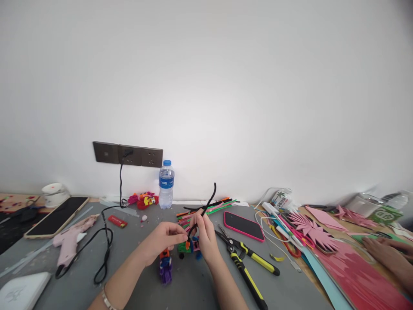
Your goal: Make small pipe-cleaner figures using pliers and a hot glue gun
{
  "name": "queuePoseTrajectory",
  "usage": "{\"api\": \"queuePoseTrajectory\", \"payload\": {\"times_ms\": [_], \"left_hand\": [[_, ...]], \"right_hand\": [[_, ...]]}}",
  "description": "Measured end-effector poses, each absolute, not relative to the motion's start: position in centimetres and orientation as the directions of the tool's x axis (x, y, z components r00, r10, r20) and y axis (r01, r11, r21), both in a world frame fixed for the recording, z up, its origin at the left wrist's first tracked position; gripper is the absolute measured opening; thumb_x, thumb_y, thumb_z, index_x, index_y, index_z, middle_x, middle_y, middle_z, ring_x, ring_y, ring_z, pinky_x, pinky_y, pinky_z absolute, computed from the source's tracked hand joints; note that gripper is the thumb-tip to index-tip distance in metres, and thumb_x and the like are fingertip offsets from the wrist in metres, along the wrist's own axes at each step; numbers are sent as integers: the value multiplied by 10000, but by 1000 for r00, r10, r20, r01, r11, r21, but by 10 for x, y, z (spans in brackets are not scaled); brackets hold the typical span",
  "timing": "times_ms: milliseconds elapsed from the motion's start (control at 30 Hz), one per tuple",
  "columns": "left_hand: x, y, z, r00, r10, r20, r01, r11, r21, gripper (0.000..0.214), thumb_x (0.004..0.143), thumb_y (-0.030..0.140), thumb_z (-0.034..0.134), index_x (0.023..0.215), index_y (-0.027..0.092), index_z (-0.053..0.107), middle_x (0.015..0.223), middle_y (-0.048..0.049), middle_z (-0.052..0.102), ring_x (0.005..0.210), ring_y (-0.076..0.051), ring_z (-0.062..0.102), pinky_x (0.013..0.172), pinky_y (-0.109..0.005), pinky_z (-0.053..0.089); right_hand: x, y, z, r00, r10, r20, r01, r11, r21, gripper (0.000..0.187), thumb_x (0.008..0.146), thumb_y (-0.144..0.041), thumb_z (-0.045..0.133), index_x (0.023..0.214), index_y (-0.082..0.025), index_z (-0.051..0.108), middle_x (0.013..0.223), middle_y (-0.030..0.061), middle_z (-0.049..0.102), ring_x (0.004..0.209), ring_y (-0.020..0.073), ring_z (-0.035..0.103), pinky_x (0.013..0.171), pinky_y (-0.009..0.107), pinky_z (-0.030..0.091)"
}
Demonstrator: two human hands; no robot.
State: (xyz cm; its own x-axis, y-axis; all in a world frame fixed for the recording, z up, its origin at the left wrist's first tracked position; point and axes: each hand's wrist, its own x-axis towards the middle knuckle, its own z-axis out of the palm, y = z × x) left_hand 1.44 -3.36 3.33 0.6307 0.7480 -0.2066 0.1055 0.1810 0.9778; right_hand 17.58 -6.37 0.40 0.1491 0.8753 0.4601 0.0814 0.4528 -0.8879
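Black fuzzy pipe cleaner point(206, 206), thin, curving upward.

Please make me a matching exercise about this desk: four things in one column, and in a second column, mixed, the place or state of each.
1 water bottle
2 glue gun
3 pliers
4 black pipe cleaner

a held by the right hand
b standing upright
c lying left of the left hand
d lying right of the right hand

Pairs: 1-b, 2-c, 3-d, 4-a
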Motion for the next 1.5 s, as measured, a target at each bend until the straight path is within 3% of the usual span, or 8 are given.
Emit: {"api": "queuePoseTrajectory", "payload": {"times_ms": [533,833,1067,1333,1500], "left_hand": [[17,-38,35,647,722,-245,160,185,969,360,612,476,769,673,145,641,575,59,456,493,-71,315,490,-232,219],[14,-31,29,549,821,-154,112,110,988,401,664,528,739,748,139,684,601,47,451,534,-82,282,504,-228,203],[17,-32,33,397,913,-90,-33,112,993,485,630,606,738,759,142,686,584,58,418,522,-75,227,494,-228,160],[25,-35,34,200,974,-108,-265,160,951,516,524,600,809,727,146,670,570,70,403,504,-65,249,494,-227,207],[31,-36,30,166,980,-107,-396,165,903,485,523,570,830,616,152,603,556,71,363,524,-73,269,475,-216,251]], "right_hand": [[166,-65,3,186,851,491,238,445,-863,393,998,-466,304,739,-211,454,616,-37,464,508,111,449,508,226,377],[169,-62,-4,320,790,523,262,457,-850,333,988,-426,372,748,-215,465,547,-57,431,469,110,408,471,223,332],[168,-61,1,352,748,562,242,507,-827,311,956,-403,458,710,-215,477,548,-52,469,444,106,436,460,226,354],[161,-67,9,245,770,589,305,515,-801,346,965,-365,462,656,-213,500,597,-8,538,597,148,541,623,268,431],[156,-68,6,173,810,561,307,496,-812,372,967,-379,453,647,-209,535,618,5,552,605,149,533,596,261,418]]}}
